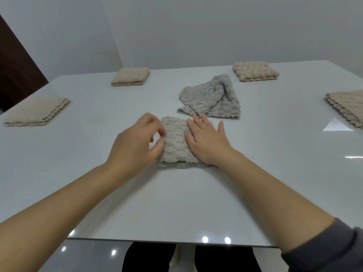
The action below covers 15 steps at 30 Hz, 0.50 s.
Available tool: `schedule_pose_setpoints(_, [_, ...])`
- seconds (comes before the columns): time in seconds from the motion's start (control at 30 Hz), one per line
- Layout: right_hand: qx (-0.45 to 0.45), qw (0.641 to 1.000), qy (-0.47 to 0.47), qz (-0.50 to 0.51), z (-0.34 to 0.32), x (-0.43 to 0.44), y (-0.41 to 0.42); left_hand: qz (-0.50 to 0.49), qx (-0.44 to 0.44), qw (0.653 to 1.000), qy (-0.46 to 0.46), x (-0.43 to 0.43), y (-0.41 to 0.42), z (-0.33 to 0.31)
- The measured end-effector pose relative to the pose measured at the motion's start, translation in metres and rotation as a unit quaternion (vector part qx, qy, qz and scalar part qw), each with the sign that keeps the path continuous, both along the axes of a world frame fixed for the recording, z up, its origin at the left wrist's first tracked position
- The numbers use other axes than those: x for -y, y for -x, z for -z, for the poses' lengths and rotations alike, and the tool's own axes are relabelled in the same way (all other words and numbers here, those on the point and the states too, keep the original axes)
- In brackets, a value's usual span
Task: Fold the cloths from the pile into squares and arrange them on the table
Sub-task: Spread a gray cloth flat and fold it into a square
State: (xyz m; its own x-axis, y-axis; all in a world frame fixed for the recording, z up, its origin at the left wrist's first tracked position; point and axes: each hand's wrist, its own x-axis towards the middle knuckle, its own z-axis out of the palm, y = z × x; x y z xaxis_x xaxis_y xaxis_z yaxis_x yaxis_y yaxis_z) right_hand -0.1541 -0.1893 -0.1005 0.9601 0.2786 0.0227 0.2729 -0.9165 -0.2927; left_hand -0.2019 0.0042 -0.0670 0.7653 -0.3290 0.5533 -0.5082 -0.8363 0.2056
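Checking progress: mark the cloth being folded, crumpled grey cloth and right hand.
cloth being folded (175, 143), head view, middle strip between hands
crumpled grey cloth (212, 99), head view, its centre
right hand (206, 142), head view, back

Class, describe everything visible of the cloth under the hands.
The folded cloth is pale grey-beige, fluffy, scale-textured, a rough square with layered edges facing the person. It lies flat on the white table. The right hand presses flat on its right half; the blurred left hand meets its left edge.
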Motion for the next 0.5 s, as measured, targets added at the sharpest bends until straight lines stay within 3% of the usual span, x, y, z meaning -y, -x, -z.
schedule_pose_setpoints(0.1, [-0.007,1.0,-0.001,0.002,0.0,-0.001,0.0,0.134,0.093,0.976,-0.147,-0.015,0.03,0.011])
schedule_pose_setpoints(0.2, [-0.004,1.0,0.001,0.006,0.0,0.0,0.0,0.203,0.11,0.935,-0.269,-0.018,0.041,0.02])
schedule_pose_setpoints(0.5, [0.003,1.0,0.0,0.014,0.003,-0.001,0.004,0.047,0.159,0.865,-0.473,0.008,0.04,0.024])
